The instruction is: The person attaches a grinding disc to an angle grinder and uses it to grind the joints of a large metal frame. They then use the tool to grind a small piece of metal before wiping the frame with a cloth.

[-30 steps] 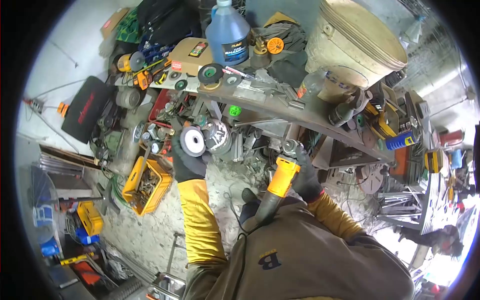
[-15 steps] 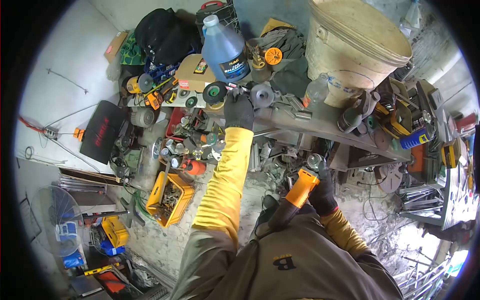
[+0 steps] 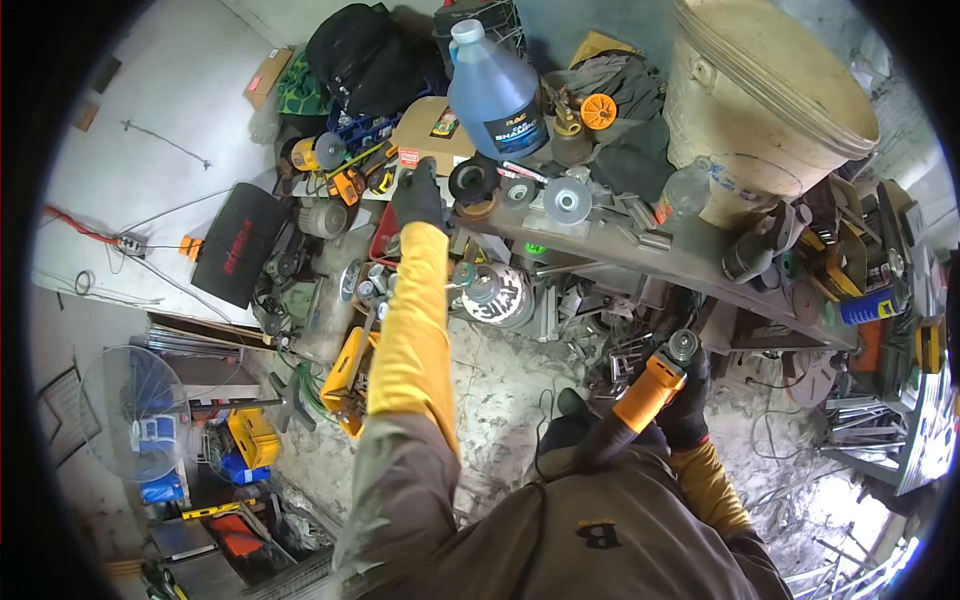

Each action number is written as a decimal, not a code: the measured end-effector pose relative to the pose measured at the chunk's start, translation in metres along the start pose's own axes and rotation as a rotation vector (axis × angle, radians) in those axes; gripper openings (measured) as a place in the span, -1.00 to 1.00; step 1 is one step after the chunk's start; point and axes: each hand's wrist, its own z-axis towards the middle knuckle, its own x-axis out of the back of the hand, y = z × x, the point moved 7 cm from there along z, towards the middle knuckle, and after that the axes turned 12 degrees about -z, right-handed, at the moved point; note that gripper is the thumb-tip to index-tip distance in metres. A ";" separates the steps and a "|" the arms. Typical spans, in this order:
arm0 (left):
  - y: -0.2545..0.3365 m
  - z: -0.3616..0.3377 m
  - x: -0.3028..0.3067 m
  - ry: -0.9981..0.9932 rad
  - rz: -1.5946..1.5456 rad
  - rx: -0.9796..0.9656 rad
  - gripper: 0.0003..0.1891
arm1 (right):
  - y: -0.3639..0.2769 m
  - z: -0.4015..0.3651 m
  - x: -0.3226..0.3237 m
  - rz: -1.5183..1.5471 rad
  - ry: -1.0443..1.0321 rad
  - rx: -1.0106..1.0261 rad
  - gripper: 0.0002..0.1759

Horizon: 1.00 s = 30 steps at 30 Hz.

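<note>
My left hand [image 3: 420,195], in a dark glove, is at the bench edge beside the cardboard box [image 3: 430,130], its fingers drawn together; what they hold is hidden. Just right of it a black ring-shaped piece [image 3: 473,180] rests on a brownish disc. Further right lie a small disc [image 3: 517,193] and a larger grey disc [image 3: 567,201]. Low in front of my body, my gloved right hand [image 3: 686,405] is closed round an orange angle grinder [image 3: 650,393], its metal head [image 3: 682,346] pointing up and no disc visible on it.
A blue jug [image 3: 500,100], a plastic bottle [image 3: 685,190] and a large bucket [image 3: 770,90] stand on the bench [image 3: 690,262]. Below are a lettered cylinder [image 3: 497,295] and a yellow crate [image 3: 350,375]. A fan [image 3: 132,412] stands at the left.
My left hand has moved left, from the discs to beside the box. The view has shifted, with bench items now further right. The green-faced disc no longer shows on the black piece.
</note>
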 end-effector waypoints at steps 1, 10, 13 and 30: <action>-0.008 0.036 0.000 -0.160 0.309 -0.081 -0.48 | 0.006 -0.002 -0.005 0.079 -0.053 -0.037 -0.69; -0.029 0.074 -0.034 -0.562 0.551 -0.151 -0.44 | 0.011 -0.005 0.005 0.173 -0.074 -0.107 -0.78; -0.029 0.072 -0.035 -0.578 0.518 -0.123 -0.41 | 0.027 -0.010 0.004 0.365 -0.069 -0.225 -0.75; -0.061 -0.277 -0.060 -0.873 -0.219 0.110 -0.59 | 0.061 -0.017 -0.030 1.239 -0.353 -0.605 -0.39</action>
